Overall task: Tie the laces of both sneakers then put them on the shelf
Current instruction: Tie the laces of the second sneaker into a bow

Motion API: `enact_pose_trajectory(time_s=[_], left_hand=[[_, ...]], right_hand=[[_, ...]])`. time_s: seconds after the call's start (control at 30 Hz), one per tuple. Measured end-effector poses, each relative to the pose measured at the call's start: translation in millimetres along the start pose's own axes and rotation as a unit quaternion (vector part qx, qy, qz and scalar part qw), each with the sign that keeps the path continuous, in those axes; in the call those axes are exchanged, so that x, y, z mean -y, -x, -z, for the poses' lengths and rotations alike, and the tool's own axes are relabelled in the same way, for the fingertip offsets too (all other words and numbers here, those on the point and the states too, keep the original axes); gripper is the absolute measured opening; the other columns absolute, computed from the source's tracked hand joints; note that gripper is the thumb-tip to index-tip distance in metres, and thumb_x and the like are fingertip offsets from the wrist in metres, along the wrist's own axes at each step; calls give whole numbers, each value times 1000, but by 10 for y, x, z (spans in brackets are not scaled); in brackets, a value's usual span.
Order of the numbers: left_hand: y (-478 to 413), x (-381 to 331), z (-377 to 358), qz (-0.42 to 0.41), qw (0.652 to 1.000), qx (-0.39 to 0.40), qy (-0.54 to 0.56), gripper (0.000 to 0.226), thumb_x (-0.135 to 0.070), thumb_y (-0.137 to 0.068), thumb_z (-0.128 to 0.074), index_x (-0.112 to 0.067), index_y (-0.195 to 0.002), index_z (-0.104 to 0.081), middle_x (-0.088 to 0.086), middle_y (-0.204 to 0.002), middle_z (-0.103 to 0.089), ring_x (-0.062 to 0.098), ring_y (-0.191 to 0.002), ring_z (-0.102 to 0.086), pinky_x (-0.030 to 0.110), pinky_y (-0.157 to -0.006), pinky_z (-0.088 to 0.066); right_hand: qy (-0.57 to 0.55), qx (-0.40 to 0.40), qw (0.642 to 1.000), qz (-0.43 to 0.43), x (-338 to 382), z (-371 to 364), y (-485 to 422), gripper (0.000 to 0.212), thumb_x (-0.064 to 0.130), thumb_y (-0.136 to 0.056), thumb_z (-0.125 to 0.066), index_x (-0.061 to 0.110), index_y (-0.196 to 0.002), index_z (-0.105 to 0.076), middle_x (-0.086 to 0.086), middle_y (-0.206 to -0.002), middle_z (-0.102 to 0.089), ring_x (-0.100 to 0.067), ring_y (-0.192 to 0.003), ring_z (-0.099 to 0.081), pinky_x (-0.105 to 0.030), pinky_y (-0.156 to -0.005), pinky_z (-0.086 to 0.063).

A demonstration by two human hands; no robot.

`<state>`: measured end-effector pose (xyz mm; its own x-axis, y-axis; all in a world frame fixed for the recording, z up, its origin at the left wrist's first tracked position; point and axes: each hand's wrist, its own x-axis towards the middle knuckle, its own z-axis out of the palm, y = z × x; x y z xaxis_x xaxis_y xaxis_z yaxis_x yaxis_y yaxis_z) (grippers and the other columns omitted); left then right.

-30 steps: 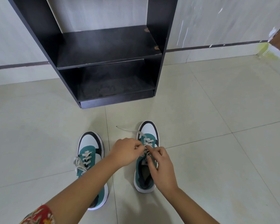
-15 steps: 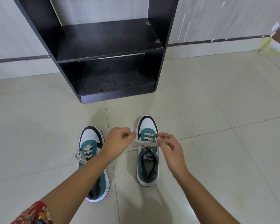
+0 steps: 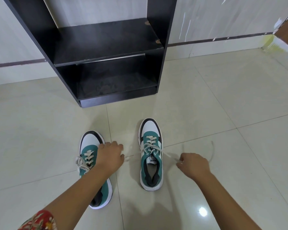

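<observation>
Glossy cream floor tiles stretched to a black wooden shelf unit against the wall. Two teal-and-white sneakers stood toes toward it. The left sneaker lay partly under the left hand, curled on a blurred lace end. The right sneaker sat between both hands; the right hand pinched its pale lace, drawn taut sideways.

Two bare forearms reach into view from the bottom edge. The left hand and right hand wear no rings, watch or gloves. At seven o'clock, the left arm's sleeve shows: red fabric with a busy floral print in green, cream and dark tones.
</observation>
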<state>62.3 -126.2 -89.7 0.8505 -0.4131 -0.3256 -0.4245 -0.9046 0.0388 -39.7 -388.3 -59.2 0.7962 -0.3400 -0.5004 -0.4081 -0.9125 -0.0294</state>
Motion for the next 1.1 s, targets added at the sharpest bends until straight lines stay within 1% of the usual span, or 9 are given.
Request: enact_pose_trajectory(time_s=[0.17, 0.4, 0.53, 0.6, 0.67, 0.8, 0.9, 1.0, 1.1], left_hand=[[-26, -346, 41, -100, 954, -65, 276, 24, -27, -88, -55, -23, -110, -63, -5, -119, -61, 15, -107, -55, 32, -93, -43], [16, -426, 132, -102, 962, -132, 215, 8, -25, -86, -53, -20, -87, -59, -6, -93, -65, 14, -85, -59, 30, -85, -41], [97, -255, 73, -65, 971, -120, 195, 8, -24, -78, -55, -17, -78, -58, -3, -71, -67, 19, -67, -61, 29, -69, -40], [119, -270, 47, -66, 976, -76, 194, 10, -26, -77, -53, -18, -82, -57, -3, -73, -67, 20, -70, -61, 28, -70, -39], [118, -328, 47, -72, 982, -45, 168, 16, -28, -80, -50, -21, -93, -56, -4, -82, -68, 19, -77, -61, 29, -77, -40], [95, -371, 36, -112, 974, -62, 185, 38, -29, -82, -49, -27, -120, -51, -7, -117, -61, 17, -105, -56, 33, -97, -39], [87, -454, 41, -149, 958, -109, 218, 33, -26, -87, -52, -27, -120, -57, -7, -119, -60, 14, -109, -54, 30, -96, -35], [61, -508, 36, -143, 957, -135, 213, 18, -25, -86, -57, -23, -102, -66, -7, -113, -64, 15, -105, -57, 30, -91, -38], [37, -512, 40, -140, 958, -154, 198, 11, -23, -84, -60, -20, -93, -66, -6, -106, -66, 16, -99, -60, 31, -86, -42]], right_hand=[[-189, -99, 968, 132, 323, -101, -16, 30, 36, -88, -53, 23, -114, -62, 4, -115, -66, -21, -108, -56, -34, -87, -45], [-189, -150, 962, 129, 326, 15, -17, 25, 40, -88, -55, 20, -78, -66, 2, -81, -72, -20, -79, -64, -32, -81, -42], [-142, 29, 989, 13, -14, -11, -54, 18, 38, -84, -55, 26, -73, -61, 5, -75, -62, -19, -79, -58, -31, -80, -38], [-191, 143, 971, -19, -66, -103, -70, 12, 39, -79, -59, 30, -71, -62, 8, -84, -63, -19, -90, -60, -37, -95, -38], [-280, 171, 944, -28, -50, -187, -81, 7, 36, -73, -57, 38, -78, -62, 12, -97, -64, -17, -102, -59, -49, -110, -28], [-141, 47, 988, -42, -70, -265, -86, 31, 27, -85, -44, 35, -112, -59, 14, -111, -66, -13, -110, -59, -53, -115, 2], [-148, -88, 983, 68, 98, -201, -34, 31, 24, -87, -47, 29, -114, -61, 9, -114, -69, -12, -109, -60, -45, -117, -9], [-190, -134, 956, 177, 371, -137, 28, 25, 32, -86, -52, 28, -105, -67, 9, -106, -71, -11, -103, -60, -40, -115, -20], [-169, -155, 955, 189, 480, -138, 36, 17, 35, -84, -59, 25, -94, -69, 7, -94, -73, -13, -94, -63, -38, -115, -22]])
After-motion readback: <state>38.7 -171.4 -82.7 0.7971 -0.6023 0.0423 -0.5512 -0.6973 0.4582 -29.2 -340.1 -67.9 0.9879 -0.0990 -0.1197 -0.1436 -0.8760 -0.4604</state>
